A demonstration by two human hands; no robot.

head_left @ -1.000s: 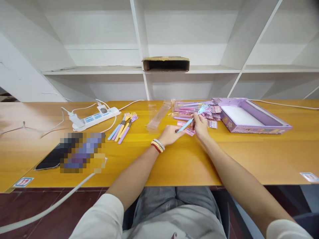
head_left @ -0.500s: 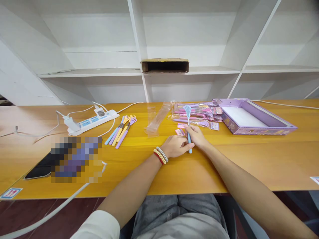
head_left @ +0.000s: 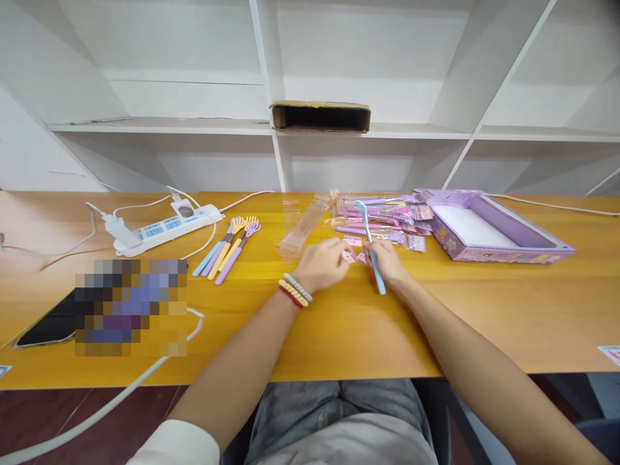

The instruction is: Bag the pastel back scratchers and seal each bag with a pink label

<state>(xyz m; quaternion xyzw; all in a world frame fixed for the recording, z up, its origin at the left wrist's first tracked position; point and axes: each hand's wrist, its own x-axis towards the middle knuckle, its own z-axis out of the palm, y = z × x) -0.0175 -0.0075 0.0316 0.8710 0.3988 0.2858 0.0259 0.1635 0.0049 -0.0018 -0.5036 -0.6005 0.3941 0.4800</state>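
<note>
My right hand (head_left: pixel 385 259) is closed round the light blue handle of a back scratcher (head_left: pixel 376 271), whose claw end points up and away over the table. My left hand (head_left: pixel 323 263) is beside it, fingers curled and pinched at a small pink card (head_left: pixel 349 254); the fingertips are partly hidden. Another pink card (head_left: pixel 352 241) lies just beyond. To the left, several back scratchers (head_left: pixel 228 255) with blue, purple and yellow handles lie side by side. Clear plastic sleeves (head_left: pixel 305 226) rest behind my left hand.
Packaged back scratchers (head_left: pixel 382 216) are piled at the back, against an open purple box (head_left: pixel 504 253). A white power strip (head_left: pixel 169 229) with cables and a dark phone-like device (head_left: pixel 48 323) are at left. A cardboard box (head_left: pixel 320 117) sits on the white shelf (head_left: pixel 411 131).
My left hand has come off the blue back scratcher and moved left to the pink card. In my right hand the back scratcher has tilted, its handle end swinging right. The view has shifted slightly.
</note>
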